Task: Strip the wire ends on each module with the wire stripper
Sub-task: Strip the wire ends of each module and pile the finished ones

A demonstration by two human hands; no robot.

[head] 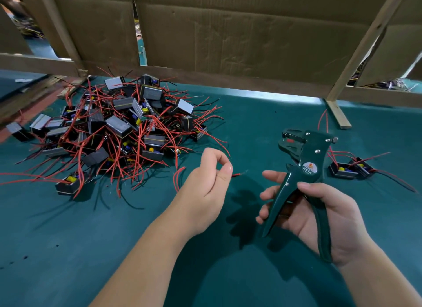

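My right hand (319,217) grips the handles of a dark green wire stripper (306,169), held upright with its jaws up and nothing between them. Left of it, my left hand (205,183) hovers over the table with thumb and forefinger pinched on a thin red wire (238,174). The wire's short end sticks out to the right, with a bare tip, a hand's width short of the stripper. A big heap of black modules (118,128) with red and black leads lies at the left. Two more modules (351,169) lie to the right of the stripper.
A green mat (251,114) covers the table. A cardboard wall (239,32) on a wooden frame closes off the back, and a slanted wooden post (338,114) stands on the mat at the right. Loose red leads spread out from the heap towards my left hand.
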